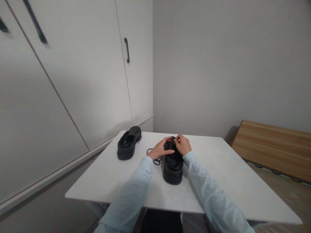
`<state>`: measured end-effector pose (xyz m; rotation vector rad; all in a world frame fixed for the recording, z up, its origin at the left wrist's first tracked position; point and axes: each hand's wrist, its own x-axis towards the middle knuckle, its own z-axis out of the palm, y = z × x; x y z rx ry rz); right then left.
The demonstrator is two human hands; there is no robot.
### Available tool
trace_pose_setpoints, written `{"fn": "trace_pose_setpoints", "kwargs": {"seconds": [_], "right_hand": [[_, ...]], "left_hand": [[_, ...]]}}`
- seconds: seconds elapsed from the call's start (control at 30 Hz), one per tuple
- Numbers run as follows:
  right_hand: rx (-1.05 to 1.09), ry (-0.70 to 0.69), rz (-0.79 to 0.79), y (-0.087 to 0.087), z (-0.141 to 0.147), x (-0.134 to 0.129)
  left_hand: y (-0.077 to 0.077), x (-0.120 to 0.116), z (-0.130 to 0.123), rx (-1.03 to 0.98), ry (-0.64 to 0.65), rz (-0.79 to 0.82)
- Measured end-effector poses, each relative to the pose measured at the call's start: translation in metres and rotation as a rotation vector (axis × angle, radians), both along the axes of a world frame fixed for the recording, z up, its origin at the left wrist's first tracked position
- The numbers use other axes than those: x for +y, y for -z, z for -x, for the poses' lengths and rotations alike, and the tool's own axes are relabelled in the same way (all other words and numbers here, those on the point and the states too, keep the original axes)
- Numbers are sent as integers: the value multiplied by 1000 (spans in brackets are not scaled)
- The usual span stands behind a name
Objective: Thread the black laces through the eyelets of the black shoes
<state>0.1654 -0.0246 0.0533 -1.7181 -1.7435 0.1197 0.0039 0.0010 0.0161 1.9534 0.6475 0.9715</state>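
A black chunky-soled shoe (173, 168) stands on the white table (218, 174), heel toward me. My left hand (160, 149) grips its front on the left side, and my right hand (182, 145) pinches at the top of the front, where the lacing is. A black lace (152, 155) loops out on the table to the left of this shoe, under my left hand. A second black shoe (128, 142) rests apart at the table's far left corner. Both my sleeves are light blue.
White cupboard doors with black handles (126, 50) run along the left, close to the table's left edge. A grey wall stands behind the table. A wooden board (274, 147) lies low at the right, with a dark cable on the floor beside it.
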Motion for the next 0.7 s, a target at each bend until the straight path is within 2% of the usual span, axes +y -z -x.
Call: {"fn": "trace_pose_setpoints", "kwargs": {"seconds": [0.1,0.23,0.33,0.57,0.7], "right_hand": [[252,-27,-52,4,-12,8],[695,-84,-75,7,-30,15],[904,-122,-119,7,-43,16],[1081,-115,-244,4,-68,12],[1062,-106,-203,6,-77,9]], "left_hand": [[-1,-1,0,18,-8,15],[-2,-2,0,47,-24,25],[-1,-1,0,51,-22,19],[-2,-1,3,39,-18,-37],[-5,-2,5,100,-25,-123]]}}
